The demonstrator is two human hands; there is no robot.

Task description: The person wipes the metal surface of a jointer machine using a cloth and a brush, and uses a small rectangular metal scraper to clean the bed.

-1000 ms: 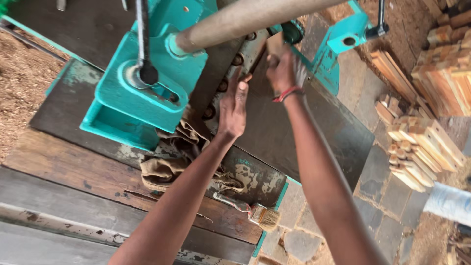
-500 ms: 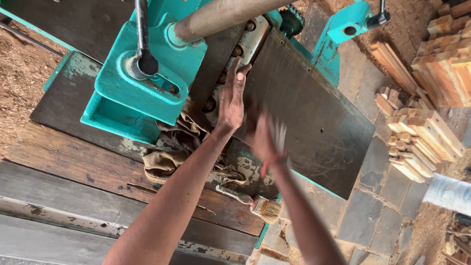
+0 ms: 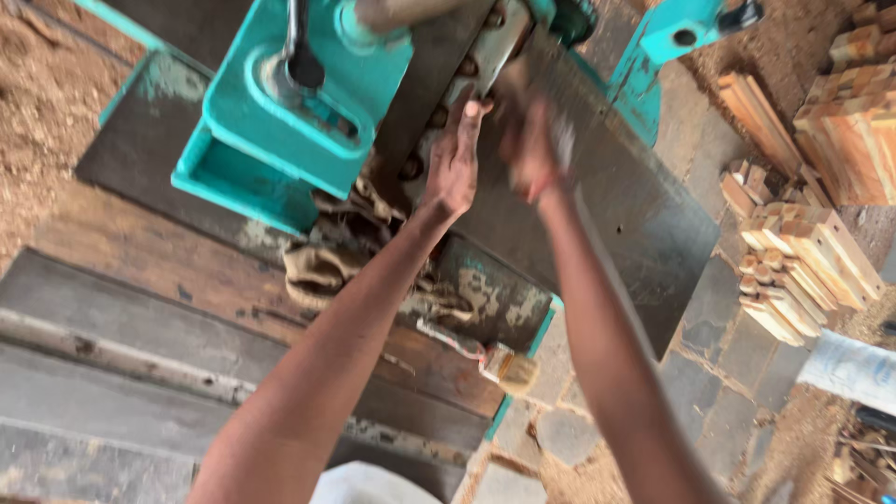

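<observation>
Outdoor woodworking yard, seen from above: stone paving [image 3: 719,327] at 4 o'clock, sawdust [image 3: 37,112] at 9 o'clock, stacked wood strips [image 3: 803,261] at 3 o'clock, with a further pile of blocks [image 3: 854,112] at 2 o'clock. A teal machine [image 3: 299,103] with dark steel tables [image 3: 644,215] fills the centre and 12 o'clock; it stands on weathered planks [image 3: 140,308] running toward 8 o'clock. A dark lever [image 3: 299,56] stands in the teal housing at 11 o'clock, and a teal bracket [image 3: 672,37] projects at 1 o'clock.

Left hand [image 3: 455,159]: palm down, fingers extended and lying flat, resting on the machine at the gap between the two tables, fingertips toward 12 o'clock. It grasps nothing that can be seen. Right hand [image 3: 532,149]: just beside the left, toward 3 o'clock, above the right-hand table; it is motion-blurred, so whether it is open or closed, and whether it holds anything, cannot be told. A red band sits at its wrist.

Crumpled brown rags [image 3: 327,261] lie under the left forearm at 7 o'clock of the left hand, against the teal housing. A paintbrush [image 3: 495,359] with pale bristles lies at the table's near corner, at 6 o'clock, well apart from both hands. A white sack [image 3: 849,369] shows at the 4 o'clock edge
</observation>
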